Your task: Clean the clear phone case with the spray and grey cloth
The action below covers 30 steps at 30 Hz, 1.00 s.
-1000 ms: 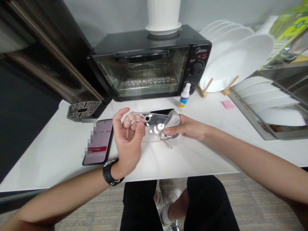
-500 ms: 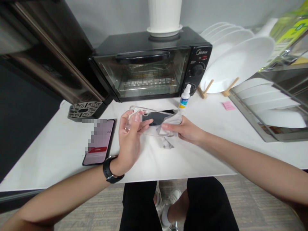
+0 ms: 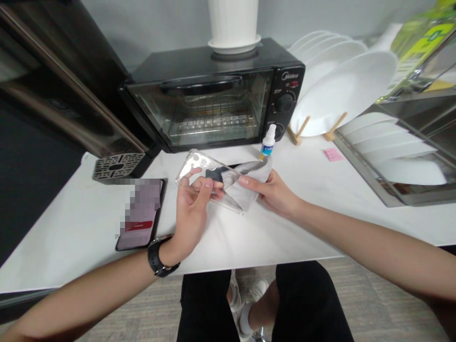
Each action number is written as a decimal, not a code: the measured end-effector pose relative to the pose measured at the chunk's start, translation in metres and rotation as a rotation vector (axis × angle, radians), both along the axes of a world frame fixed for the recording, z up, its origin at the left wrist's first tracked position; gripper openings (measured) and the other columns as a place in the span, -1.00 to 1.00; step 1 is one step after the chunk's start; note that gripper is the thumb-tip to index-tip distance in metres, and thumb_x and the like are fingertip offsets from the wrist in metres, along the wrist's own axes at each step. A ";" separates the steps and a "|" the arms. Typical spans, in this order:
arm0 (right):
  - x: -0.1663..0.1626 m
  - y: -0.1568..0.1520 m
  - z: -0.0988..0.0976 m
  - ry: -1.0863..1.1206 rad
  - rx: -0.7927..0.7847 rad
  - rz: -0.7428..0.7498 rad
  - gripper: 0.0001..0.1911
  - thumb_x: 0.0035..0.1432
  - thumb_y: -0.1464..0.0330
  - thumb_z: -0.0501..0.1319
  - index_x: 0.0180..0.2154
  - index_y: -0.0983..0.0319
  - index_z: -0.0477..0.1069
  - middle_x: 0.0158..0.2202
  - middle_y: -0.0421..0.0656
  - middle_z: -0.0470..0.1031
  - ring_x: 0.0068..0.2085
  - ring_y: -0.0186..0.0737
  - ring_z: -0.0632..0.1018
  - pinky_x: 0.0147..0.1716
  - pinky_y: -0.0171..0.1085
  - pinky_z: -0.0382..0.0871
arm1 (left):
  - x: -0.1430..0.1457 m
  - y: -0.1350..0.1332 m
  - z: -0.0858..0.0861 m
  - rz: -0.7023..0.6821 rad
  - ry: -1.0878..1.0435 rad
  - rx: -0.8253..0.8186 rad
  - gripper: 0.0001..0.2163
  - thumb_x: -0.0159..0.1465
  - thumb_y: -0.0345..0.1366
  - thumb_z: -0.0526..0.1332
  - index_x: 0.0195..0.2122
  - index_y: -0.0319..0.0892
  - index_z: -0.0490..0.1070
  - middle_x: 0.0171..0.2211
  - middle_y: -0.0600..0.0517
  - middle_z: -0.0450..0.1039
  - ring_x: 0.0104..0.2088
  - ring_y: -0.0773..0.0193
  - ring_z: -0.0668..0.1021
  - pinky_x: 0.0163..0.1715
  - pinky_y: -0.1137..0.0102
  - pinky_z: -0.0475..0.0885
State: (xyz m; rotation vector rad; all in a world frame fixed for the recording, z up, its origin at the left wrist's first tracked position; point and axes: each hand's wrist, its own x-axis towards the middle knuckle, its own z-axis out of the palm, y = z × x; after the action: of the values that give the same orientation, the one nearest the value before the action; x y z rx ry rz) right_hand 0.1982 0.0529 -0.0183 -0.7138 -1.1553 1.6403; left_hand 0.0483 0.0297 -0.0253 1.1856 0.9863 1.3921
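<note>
A clear phone case [image 3: 190,166] is tilted above the counter, its camera cutouts at the upper left. My left hand [image 3: 195,204] grips the case by its lower edge, thumb on top and fingers behind. A grey cleaning cloth [image 3: 251,192] is pinched in my right hand [image 3: 276,192], and its zigzag edge lies against the right part of the case. Behind the case and cloth, a dark flat object [image 3: 213,175] lies on the counter, mostly covered. A small white spray bottle [image 3: 268,142] with a blue label stands just beyond the cloth.
A phone with a lit screen [image 3: 140,213] lies left of my left wrist. At the back stands a black toaster oven [image 3: 213,109] with a white pot [image 3: 234,23] on top. White plates [image 3: 345,95] stand in a wooden rack, and a pink sticky note [image 3: 333,154] lies before them.
The clear case has turned, its right end now lower and nearer me, its camera end raised. My right hand has spread the cloth more over it. The whole view has shifted slightly.
</note>
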 end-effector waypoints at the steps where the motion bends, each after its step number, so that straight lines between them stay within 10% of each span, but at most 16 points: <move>1: 0.000 -0.001 0.002 0.019 -0.022 0.021 -0.80 -0.19 0.35 0.10 -0.38 0.12 0.32 -0.33 -0.27 0.39 -0.27 -0.24 0.38 -0.24 -0.23 0.20 | 0.000 0.000 0.000 0.007 0.005 0.001 -0.75 0.10 -0.38 -0.03 -0.17 -0.10 0.03 -0.47 0.08 0.25 -0.49 0.40 0.35 -0.40 0.38 0.25; 14: 0.018 -0.002 -0.006 0.096 -0.290 0.303 -0.75 -0.35 0.50 0.01 -0.53 0.15 0.34 -0.48 -0.26 0.42 -0.33 -0.20 0.41 -0.40 -0.22 0.23 | 0.003 0.000 0.003 0.050 0.160 0.023 -0.65 0.09 -0.38 -0.01 -0.07 -0.06 0.01 -0.55 0.12 0.10 -0.57 0.46 0.23 -0.52 0.50 0.17; 30: 0.001 -0.006 0.009 0.074 -0.186 0.315 -0.64 -0.24 0.50 0.11 -0.31 0.05 0.27 -0.33 -0.28 0.37 -0.25 -0.22 0.36 -0.35 -0.25 0.25 | 0.001 0.001 -0.001 0.009 0.135 0.035 -0.63 0.06 -0.32 0.01 -0.07 0.03 0.02 -0.58 0.09 0.11 -0.58 0.36 0.20 -0.57 0.42 0.11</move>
State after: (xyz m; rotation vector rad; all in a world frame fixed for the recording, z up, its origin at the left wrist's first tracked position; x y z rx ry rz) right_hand 0.1990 0.0474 -0.0089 -0.6031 -1.1133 2.0420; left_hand 0.0490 0.0307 -0.0260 1.3171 1.0657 1.3549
